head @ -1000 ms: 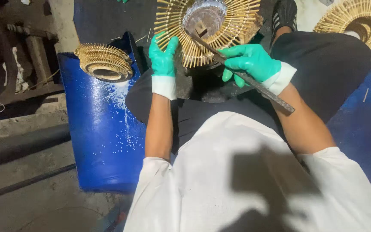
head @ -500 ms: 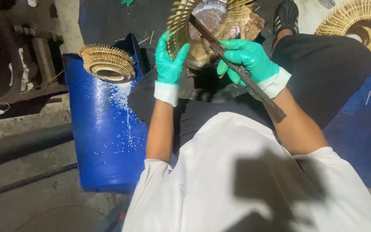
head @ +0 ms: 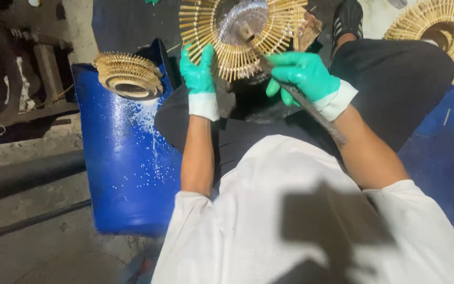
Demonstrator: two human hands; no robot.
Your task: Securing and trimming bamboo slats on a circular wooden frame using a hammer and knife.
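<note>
Dim, dusty concrete floor (head: 32, 247); blue plastic drum (head: 127, 173) on its side; dark pipe (head: 27, 171) along floor.

Two gloved hands: the left hand (head: 199, 79) and the right hand (head: 303, 78), each in a green glove. One metal rod (head: 311, 110). Three groups of bamboo-stick wheels: one wheel (head: 237, 37) at the hands, one stack (head: 128, 75) on the left whose count cannot be told, and one wheel (head: 440, 31) at far right. One blue drum (head: 127, 168). One black shoe (head: 349, 18).
</note>
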